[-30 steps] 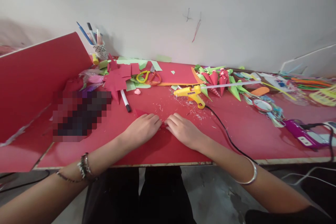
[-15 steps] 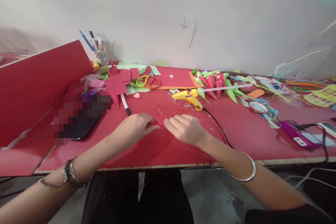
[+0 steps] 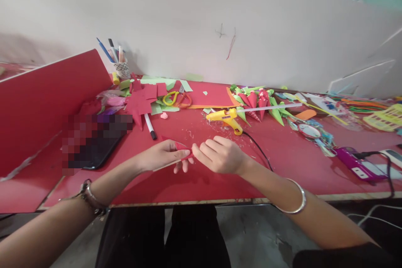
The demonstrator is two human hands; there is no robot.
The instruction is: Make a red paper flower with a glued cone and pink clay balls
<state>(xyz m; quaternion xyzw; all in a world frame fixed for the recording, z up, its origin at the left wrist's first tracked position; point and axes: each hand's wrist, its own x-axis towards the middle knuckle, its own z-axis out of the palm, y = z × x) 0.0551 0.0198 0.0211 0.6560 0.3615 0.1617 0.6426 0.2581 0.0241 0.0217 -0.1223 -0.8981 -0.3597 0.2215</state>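
Note:
Between my hands is a small piece of red paper point(image 3: 181, 146), partly hidden by the fingers; it looks folded or rolled. My left hand point(image 3: 165, 154) is closed on it, thumb on top and fingertips showing beneath. My right hand point(image 3: 219, 155) is curled, its thumb and forefinger pinched at the paper's right end. Just beyond them a yellow glue gun point(image 3: 224, 116) lies on its side, a clear glue stick poking out of its back. A marker point(image 3: 150, 126) with a black cap lies past my left hand.
Red paper squares point(image 3: 146, 94), scissors point(image 3: 171, 98) and green scraps lie at the back left. A phone point(image 3: 97, 150) is on the left. Red and green paper cones point(image 3: 262, 102) sit behind the glue gun. A purple power strip point(image 3: 359, 167) lies right, and a black cord point(image 3: 260, 150) crosses the table.
My left hand has turned, so its fingertips now show underneath and more of the red paper is visible. My right hand has stayed nearly in place, still pinched.

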